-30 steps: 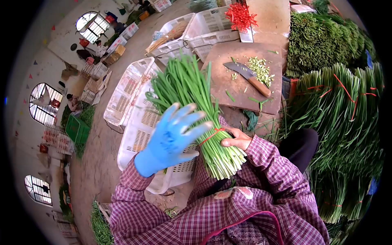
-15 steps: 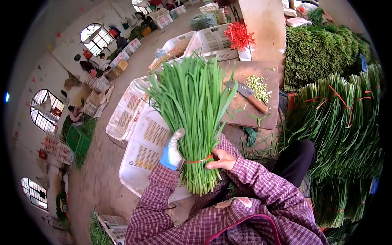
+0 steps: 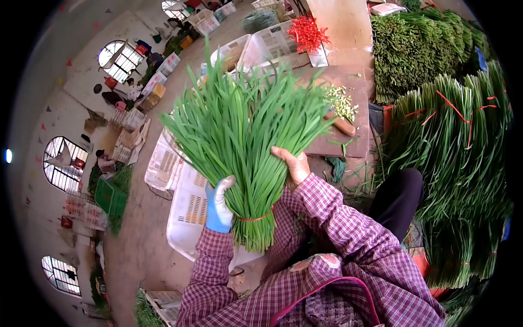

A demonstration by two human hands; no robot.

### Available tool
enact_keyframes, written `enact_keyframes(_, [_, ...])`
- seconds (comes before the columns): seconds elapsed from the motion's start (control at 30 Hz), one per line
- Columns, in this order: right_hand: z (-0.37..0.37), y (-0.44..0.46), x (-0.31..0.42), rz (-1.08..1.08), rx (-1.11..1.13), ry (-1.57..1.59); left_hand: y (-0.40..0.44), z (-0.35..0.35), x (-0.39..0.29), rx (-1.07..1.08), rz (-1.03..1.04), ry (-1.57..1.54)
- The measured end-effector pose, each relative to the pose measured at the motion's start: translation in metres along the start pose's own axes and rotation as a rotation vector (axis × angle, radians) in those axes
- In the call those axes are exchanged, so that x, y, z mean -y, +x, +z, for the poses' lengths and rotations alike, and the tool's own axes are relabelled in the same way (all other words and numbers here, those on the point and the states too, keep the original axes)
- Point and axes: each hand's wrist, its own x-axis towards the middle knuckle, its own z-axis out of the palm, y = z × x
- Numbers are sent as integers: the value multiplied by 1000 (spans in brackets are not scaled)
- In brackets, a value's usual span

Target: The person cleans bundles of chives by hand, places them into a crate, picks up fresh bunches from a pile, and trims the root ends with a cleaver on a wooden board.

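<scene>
A thick bunch of garlic chives (image 3: pixel 245 141) is held upright before me, its leaves fanned out at the top. A red tie (image 3: pixel 255 217) circles it near the cut stem ends. My left hand (image 3: pixel 220 206), in a white and blue glove, grips the bunch's left side just above the tie. Bare, my right hand (image 3: pixel 293 165) presses the leaves from the right, higher up, thumb in front and fingers mostly hidden. Behind the leaves lies a knife on a brown board (image 3: pixel 354 144); only its wooden handle (image 3: pixel 343 125) shows clearly.
Chopped stem bits (image 3: pixel 340 103) lie on the board. Red ties (image 3: pixel 308 35) hang beyond it. White plastic crates (image 3: pixel 190 218) stand left and behind. Tied chives (image 3: pixel 447 158) and stacked green stems (image 3: pixel 419 57) fill the right. Other people (image 3: pixel 106 162) are far left.
My right hand has moved from beside the tie up to the leaves. The leaf tops have spread wider, now covering the knife blade. My left hand still holds the bunch.
</scene>
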Motion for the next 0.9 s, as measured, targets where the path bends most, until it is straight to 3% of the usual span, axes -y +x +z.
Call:
enact_keyframes(0.17, [-16, -11, -6, -10, -36, 70, -4, -9, 7, -45, -124, -208])
enact_keyframes(0.53, [-29, -10, -3, -22, 32, -19, -7, 6, 4, -32, -80, -139])
enact_keyframes(0.63, [-28, -14, 13, -4, 50, -183, -9, 9, 11, -6, -60, -101])
enact_keyframes(0.7, [-21, -25, 41, -32, 13, -540, -10, 8, 14, -47, -65, -59])
enact_keyframes(0.73, [-32, -20, 52, 91, -135, -797, -11, 8, 14, -46, -64, -60])
enact_keyframes(0.83, [-43, -12, 97, -334, -382, -780, -14, 5, 14, -61, -68, 0])
enact_keyframes(0.9, [-46, -8, 120, -709, -417, -653, -11, -2, 21, -52, -53, -43])
